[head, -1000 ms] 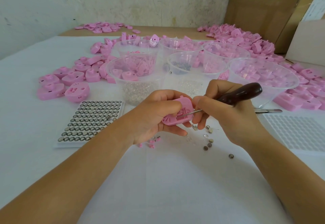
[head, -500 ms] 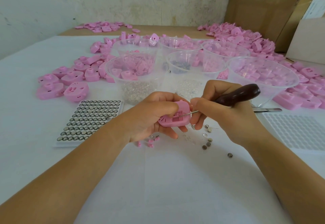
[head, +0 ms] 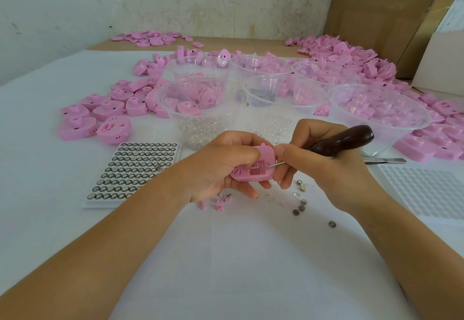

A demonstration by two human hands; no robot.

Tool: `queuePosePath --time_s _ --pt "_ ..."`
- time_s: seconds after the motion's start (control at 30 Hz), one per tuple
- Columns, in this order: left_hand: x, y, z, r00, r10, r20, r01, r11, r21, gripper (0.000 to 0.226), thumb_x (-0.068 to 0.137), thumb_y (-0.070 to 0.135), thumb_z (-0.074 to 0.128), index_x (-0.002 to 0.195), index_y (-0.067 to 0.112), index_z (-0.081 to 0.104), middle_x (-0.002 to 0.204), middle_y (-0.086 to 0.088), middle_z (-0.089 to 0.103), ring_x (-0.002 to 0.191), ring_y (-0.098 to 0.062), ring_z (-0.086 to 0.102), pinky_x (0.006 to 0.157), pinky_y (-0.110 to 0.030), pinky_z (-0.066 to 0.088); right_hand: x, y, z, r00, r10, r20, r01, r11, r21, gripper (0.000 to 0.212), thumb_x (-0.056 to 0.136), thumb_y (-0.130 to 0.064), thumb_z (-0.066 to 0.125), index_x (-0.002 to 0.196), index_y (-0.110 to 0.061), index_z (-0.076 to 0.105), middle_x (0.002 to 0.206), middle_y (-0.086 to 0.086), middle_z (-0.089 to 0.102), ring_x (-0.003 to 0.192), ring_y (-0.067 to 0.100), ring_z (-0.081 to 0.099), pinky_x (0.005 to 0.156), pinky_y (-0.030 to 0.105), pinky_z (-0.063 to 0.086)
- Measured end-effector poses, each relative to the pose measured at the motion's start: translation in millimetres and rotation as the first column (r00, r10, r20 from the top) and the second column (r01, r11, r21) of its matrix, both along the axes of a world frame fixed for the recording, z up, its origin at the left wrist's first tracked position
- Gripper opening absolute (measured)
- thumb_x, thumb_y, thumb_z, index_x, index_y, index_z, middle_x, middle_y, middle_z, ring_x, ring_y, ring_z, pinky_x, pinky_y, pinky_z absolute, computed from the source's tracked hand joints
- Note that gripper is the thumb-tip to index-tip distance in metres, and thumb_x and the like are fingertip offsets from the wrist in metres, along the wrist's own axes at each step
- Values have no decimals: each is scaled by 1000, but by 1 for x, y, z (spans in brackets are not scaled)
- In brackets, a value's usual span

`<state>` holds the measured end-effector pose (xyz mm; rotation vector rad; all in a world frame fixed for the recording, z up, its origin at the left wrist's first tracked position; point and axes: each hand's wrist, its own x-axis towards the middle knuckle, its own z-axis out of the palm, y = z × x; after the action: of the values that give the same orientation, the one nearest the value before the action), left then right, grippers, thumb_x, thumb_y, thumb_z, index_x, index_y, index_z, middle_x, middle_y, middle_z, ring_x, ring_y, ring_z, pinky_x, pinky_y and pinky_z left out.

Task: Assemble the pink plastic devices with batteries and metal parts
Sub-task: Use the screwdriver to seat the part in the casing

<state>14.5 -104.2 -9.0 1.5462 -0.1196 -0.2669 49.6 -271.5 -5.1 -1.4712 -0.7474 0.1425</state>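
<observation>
Noted: my left hand (head: 216,169) grips the pink device (head: 253,169) at centre, my right hand (head: 313,166) clasps the awl (head: 344,140), its tip now deeper in the recess from 3 o'clock, so I judge a metal part is being seated.

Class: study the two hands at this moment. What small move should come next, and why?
The left hand grips the pink shell open side up. The right hand holds the dark-handled tool, its thin metal tip inside the shell's ribbed compartment. So probably a slight, steady push of the tip to seat whatever sits there.
</observation>
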Motion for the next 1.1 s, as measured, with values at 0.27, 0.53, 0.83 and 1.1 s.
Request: queuePosePath --time_s 0.27,0.53,0.83,1.1 --pt "0 -3 -1 1000 26 -10 -26 999 22 22 91 -4 40 94 6 59 66 -6 67 55 -17 64 39 -19 45 -2 1 0 996 -57 69 61 996 -67 25 74 -6 62 55 -1 47 52 13 63 44 23 61 47 33 49" --pt "2 -1 -5 1000 25 -11 -24 998 58 20 92 -2 40 97 3 59 66 -6 69 55 -17 64 38 -18 43 -3 0 -2 986 -72 151 94 985 -144 26 79 -6 65 59 2 50 55 12 64 45 19 62 45 34 44" --pt "8 3 -5 998 -51 -47 49 997 -56 30 60 4 45 75 9 70 74 -16 68 59 -25 67 38 -17 45 0 -5 6 988 4 156 36 967 -254 21 78 1 67 62 -8 55 60 11 65 50 15 63 44 15 41" --pt "13 5 -11 993 -99 -58 94 992 -88 33 57 0 45 67 14 74 70 -14 69 66 -23 69 44 -22 51 3 -7 30 960 139 245 25 823 -568 11 70 -9 70 66 -18 65 55 -9 63 44 11 54 43 25 44"
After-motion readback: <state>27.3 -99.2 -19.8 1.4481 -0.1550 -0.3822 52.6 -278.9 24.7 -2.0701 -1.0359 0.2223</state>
